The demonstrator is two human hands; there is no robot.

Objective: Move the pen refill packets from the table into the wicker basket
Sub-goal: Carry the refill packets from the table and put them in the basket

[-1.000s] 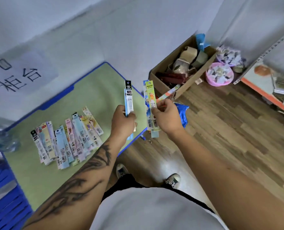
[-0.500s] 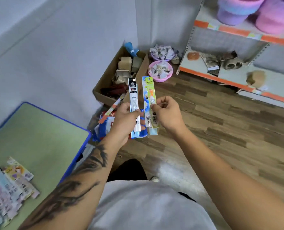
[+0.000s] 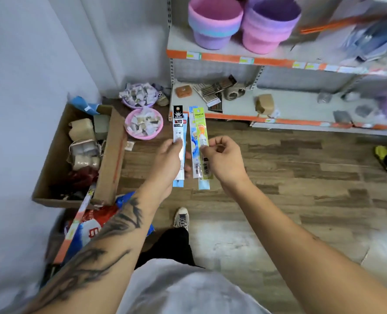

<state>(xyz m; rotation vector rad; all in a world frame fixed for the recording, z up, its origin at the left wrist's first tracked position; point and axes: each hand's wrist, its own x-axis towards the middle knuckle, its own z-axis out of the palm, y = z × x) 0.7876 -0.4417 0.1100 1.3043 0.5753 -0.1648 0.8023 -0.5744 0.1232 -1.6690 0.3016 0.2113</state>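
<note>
Packets of pen refills are held upright in both hands above a wood-patterned floor (image 3: 278, 177), near the middle of the view. The left hand (image 3: 167, 162) is curled round a white-and-blue packet with a black top (image 3: 178, 130), the thumb pressed on its front; a second pale blue packet appears to sit behind it, its lower end showing beneath the hand. The right hand (image 3: 224, 159) is pinched on two more packets side by side: a blue-and-white packet (image 3: 193, 141) and a lime-green packet (image 3: 199, 125), with barcodes seen near their lower ends. The two sets of packets are held just beside each other, apart by a narrow gap.

At nine o'clock from the hands an open cardboard box (image 3: 111, 155) of wrapped bundles is set against the wall. At eleven o'clock a pink bowl (image 3: 142, 134) and a purple bowl (image 3: 133, 105), both filled with small wrapped items, are placed on the floor. From twelve to two o'clock a metal shelving unit (image 3: 233, 56) with orange edge strips is seen; two pink-and-purple pots (image 3: 212, 23) are stood on its upper shelf, and small objects are scattered on the lower one. At seven o'clock a red, white and blue bag (image 3: 92, 227) is partly hidden by the tattooed left forearm. No wicker basket or table is in view.
</note>
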